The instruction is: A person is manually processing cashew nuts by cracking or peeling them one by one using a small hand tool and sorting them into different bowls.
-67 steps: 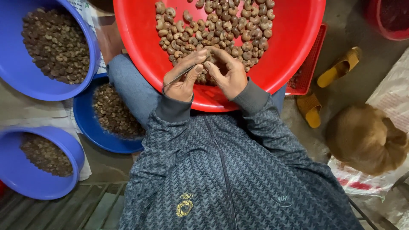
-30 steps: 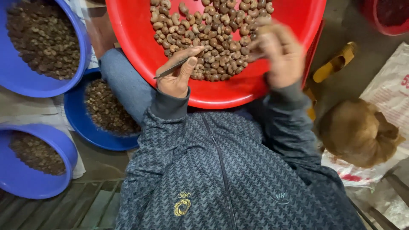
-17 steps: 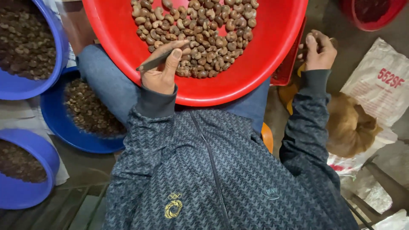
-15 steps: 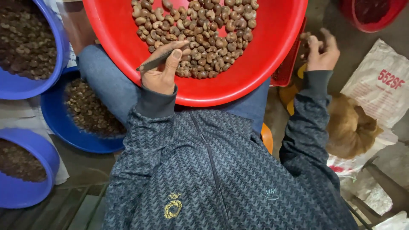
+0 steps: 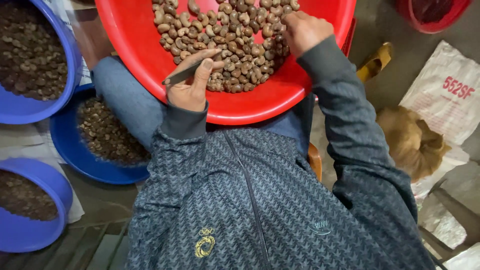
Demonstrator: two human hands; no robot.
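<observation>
- Broadly, the red basin (image 5: 150, 45) sat across the person's lap, tilted toward the body, which seemed to keep the heap of nuts within easy reach of both hands.
- Three blue tubs stood on the person's left: one (image 5: 67, 55) high up and full of dark pieces, one (image 5: 65, 150) partly tucked under the knee, and one (image 5: 60, 195) lowest in view. Their closeness to the left side looked suited to dropping sorted material without stretching.
- A white woven sack (image 5: 445, 95) lay on the floor to the right, with a tan, rumpled thing (image 5: 407, 142) on it that I could not identify.
- A second red tub (image 5: 430, 17) showed at the top right corner, well apart from the work.
- The nuts (image 5: 230, 35), curved and brown, were piled in the middle and far part of the red basin, between the two hands.
- The right hand (image 5: 302, 30) reached into the right side of the pile, fingers curled down among the nuts; whether it had closed on one I could not tell.
- The left hand (image 5: 192, 82) rested on the basin's near wall, thumb pressed along a thin dark tool (image 5: 187, 74), pinching it firmly with the point aimed left, clear of the pile.
</observation>
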